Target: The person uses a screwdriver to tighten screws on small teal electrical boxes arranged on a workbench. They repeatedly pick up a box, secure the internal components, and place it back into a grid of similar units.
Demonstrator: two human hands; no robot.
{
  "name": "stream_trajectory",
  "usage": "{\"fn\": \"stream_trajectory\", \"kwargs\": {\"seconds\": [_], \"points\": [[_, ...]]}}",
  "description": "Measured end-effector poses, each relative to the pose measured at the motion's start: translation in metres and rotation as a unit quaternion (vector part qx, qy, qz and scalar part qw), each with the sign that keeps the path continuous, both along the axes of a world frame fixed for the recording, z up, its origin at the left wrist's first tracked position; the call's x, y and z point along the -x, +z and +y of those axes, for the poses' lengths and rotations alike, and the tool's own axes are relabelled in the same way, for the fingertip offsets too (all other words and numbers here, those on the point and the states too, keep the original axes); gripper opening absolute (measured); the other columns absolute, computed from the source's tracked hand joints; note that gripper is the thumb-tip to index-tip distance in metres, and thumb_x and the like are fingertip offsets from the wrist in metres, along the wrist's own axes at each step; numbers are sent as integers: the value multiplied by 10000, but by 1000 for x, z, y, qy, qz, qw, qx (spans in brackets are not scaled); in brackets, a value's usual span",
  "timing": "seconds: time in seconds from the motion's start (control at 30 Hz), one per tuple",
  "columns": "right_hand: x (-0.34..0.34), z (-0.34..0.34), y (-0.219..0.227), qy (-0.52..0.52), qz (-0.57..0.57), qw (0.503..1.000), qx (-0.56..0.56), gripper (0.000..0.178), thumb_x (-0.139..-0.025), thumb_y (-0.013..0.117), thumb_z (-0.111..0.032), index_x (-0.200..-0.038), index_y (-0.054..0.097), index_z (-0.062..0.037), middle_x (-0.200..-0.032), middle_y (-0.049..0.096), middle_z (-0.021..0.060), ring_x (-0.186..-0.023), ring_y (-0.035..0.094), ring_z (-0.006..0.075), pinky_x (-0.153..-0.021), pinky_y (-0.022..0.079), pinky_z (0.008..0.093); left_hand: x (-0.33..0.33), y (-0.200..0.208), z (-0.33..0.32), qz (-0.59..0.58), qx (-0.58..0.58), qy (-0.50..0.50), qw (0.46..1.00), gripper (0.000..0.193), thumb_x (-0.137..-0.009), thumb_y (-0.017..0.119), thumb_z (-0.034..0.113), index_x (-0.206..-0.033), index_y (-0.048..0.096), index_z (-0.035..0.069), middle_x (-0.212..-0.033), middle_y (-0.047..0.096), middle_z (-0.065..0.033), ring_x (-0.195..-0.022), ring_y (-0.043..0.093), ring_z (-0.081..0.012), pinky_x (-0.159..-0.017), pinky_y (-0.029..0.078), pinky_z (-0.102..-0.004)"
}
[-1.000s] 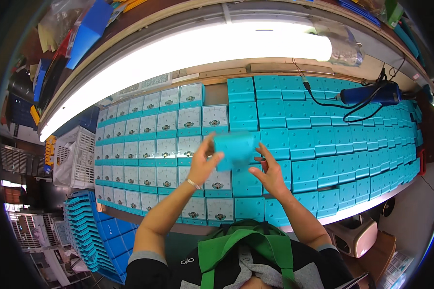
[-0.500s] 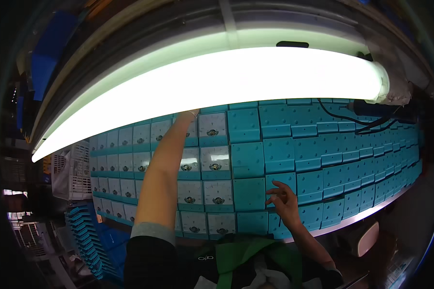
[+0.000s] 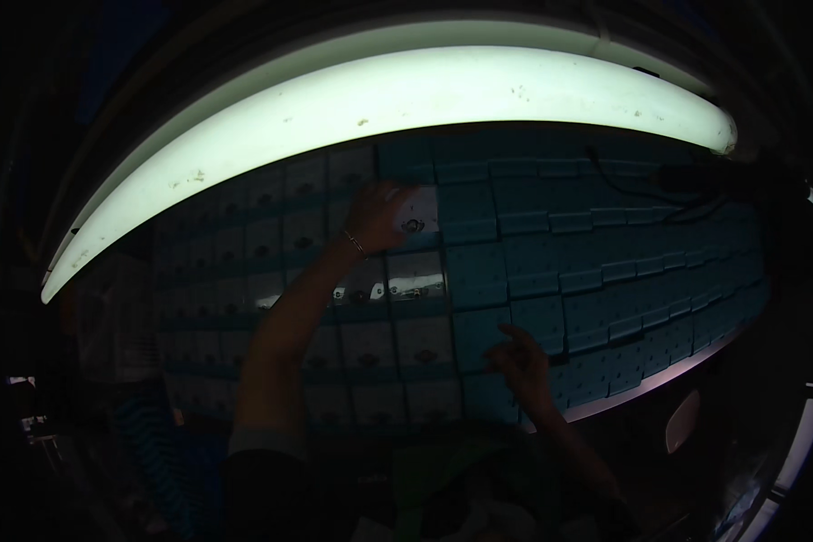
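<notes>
Rows of turquoise cases, several with white dial faces and a small round metal part low on each, lie on the work surface. My left hand (image 3: 376, 215) reaches over them, its fingers at the upper left of one white dial face (image 3: 420, 215). Dim light hides whether those fingers pinch anything. A thin bracelet (image 3: 356, 242) circles the left wrist. My right hand (image 3: 520, 359) hovers over plain turquoise cases (image 3: 479, 275), open, fingers partly bent and apart, with nothing visible in them.
A long glowing lamp tube (image 3: 397, 108) spans above the far rows. A dark tool with a cable (image 3: 709, 185) lies at the far right. Stacked turquoise parts (image 3: 154, 452) stand at the lower left, beside a pale crate (image 3: 113, 325). The surface's bright edge (image 3: 641, 393) runs along the near right.
The picture is much darker. My left hand, hidden behind the lamp before, now shows at a dial face in the rightmost faced column. The right hand remains over the plain cases.
</notes>
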State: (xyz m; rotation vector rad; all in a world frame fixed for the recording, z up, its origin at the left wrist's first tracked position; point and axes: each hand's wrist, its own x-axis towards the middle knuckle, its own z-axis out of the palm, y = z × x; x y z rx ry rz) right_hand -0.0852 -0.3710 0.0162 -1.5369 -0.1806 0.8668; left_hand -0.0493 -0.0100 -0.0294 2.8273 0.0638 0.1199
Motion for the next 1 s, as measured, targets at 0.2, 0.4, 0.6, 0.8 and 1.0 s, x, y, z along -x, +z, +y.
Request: {"fn": "stream_trajectory", "kwargs": {"seconds": [0.2, 0.4, 0.6, 0.8, 1.0], "points": [[-4, 21, -13, -24, 163, 980, -110, 635, -900, 557, -448, -1345, 391, -25, -1053, 638, 123, -855, 654, 165, -480, 422, 199, 63, 62, -55, -83, 213, -55, 972, 855, -575, 806, 224, -1336, 437, 94, -1283, 442, -176, -1207, 444, -347, -1004, 389, -422], [22, 35, -21, -18, 450, 855, -256, 677, -819, 534, -654, -1224, 482, -114, -1034, 605, 63, -702, 596, 115, -405, 376, 181, 131, 59, -124, -50, 358, -50, 931, 965, -558, 845, 276, -1384, 389, 77, -1311, 459, -165, -1228, 464, -307, -1019, 386, -397], [22, -15, -30, 75, -56, 992, 86, 859, -691, 745, -522, -1367, 394, -125, -1258, 473, 169, -1082, 503, 313, -702, 532, 385, 181, 76, -134, -30, 440, -2, 897, 1087, -555, 866, 306, -1440, 286, 60, -1294, 485, -161, -1209, 484, -285, -1032, 365, -389], [38, -34, -25, 122, -545, 749, 356, 965, -596, 851, -214, -1415, 348, -117, -1394, 353, 213, -1205, 451, 371, -863, 504, 398, 217, 95, -152, -31, 351, -79, 933, 1036, -576, 845, 287, -1420, 303, 26, -1315, 457, -172, -1192, 447, -327, -1036, 331, -408], [83, -30, 16, 197, -181, 958, 101, 438, -751, 733, -63, -1155, 578, 8, -914, 664, 86, -686, 564, 102, -608, 476, 267, 240, 102, -172, -65, 328, -89, 938, 1016, -575, 845, 276, -1408, 320, 26, -1330, 449, -173, -1198, 445, -332, -1026, 344, -417]]}}
